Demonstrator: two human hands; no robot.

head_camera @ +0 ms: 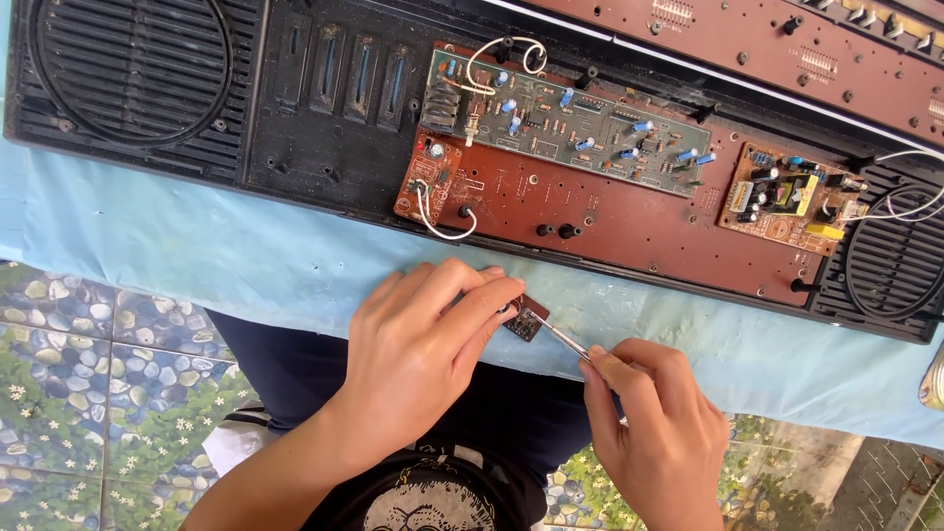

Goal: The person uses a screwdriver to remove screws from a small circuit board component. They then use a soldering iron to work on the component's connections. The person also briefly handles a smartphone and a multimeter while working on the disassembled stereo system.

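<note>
My left hand (418, 344) pinches a small dark circuit board (526, 318) between thumb and fingers, near the table's front edge. My right hand (654, 423) grips a thin metal tool (568, 341), tweezers or a screwdriver, whose tip touches that small board. Beyond the hands lies an opened black stereo case (324, 108) with a brown main board (590, 211), a green circuit board (560, 123) full of components, and a small brown power board (782, 202) at the right.
A light blue cloth (197, 246) covers the table. Round speaker grilles sit at the case's left (128, 59) and right (895, 261) ends. White wires (442, 221) loop off the boards. A pebble-patterned floor (88, 393) lies below.
</note>
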